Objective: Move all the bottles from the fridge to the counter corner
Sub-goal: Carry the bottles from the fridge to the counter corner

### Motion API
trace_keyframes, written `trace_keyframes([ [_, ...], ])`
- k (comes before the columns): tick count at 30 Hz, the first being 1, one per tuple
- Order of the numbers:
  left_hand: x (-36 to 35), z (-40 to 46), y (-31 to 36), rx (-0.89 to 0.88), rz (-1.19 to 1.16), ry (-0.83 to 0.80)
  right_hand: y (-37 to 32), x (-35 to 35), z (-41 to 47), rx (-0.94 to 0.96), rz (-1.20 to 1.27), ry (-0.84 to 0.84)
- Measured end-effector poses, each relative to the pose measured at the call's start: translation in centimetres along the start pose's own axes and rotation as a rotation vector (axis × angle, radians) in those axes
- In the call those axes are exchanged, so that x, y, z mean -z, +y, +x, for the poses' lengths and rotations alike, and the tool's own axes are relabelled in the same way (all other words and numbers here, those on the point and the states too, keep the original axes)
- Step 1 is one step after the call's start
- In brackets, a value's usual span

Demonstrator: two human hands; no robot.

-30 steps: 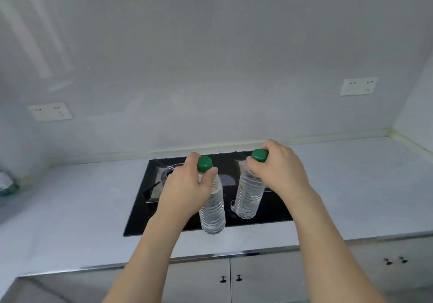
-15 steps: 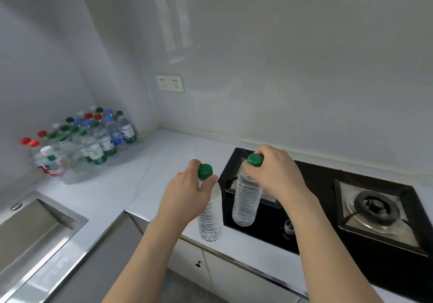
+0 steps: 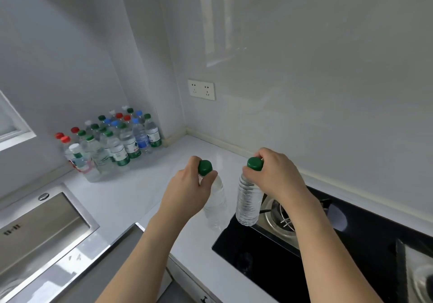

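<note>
Two clear bottles at frame centre, carried above the counter. Left hand pinches the left bottle at the neck under its green cap; right hand pinches the right bottle the same way. Likely full, thin-walled, squashy: the neck is the firmest hold. Bottle cluster stands upper left, in the corner.

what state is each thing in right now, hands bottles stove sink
left hand: grips the neck of the left bottle
left bottle: capped green, upright, held above the counter
right hand: grips the neck of the right bottle
right bottle: capped green, upright, held over the stove edge
bottle group: standing capped in the counter corner
stove: no flame visible
sink: no water running
</note>
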State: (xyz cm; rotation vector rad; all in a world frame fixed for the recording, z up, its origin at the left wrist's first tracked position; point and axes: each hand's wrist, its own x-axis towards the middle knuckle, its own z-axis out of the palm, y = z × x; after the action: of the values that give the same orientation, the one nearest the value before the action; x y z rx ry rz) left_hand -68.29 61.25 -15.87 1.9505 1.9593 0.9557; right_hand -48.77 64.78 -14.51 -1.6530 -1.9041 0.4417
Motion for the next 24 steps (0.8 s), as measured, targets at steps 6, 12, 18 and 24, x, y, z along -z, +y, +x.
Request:
trace_keyframes([
  [6, -1.5, 4.3, -2.9, 0.045, 0.011, -0.040, 0.0, -2.7, 5.0, 0.017, -0.018, -0.068],
  [12, -1.6, 10.3, -7.5, 0.073, 0.013, -0.071, -2.0, -7.0, 10.7, 0.007, -0.031, -0.088],
  [18, 0.9, 18.2, -15.3, 0.085, 0.001, -0.053, -7.2, -13.5, 18.4, 0.007, -0.053, -0.124],
  [24, 5.0, 23.5, -24.1, 0.110, 0.010, 0.011, -13.8, -20.3, 25.1, 0.062, -0.082, -0.199],
])
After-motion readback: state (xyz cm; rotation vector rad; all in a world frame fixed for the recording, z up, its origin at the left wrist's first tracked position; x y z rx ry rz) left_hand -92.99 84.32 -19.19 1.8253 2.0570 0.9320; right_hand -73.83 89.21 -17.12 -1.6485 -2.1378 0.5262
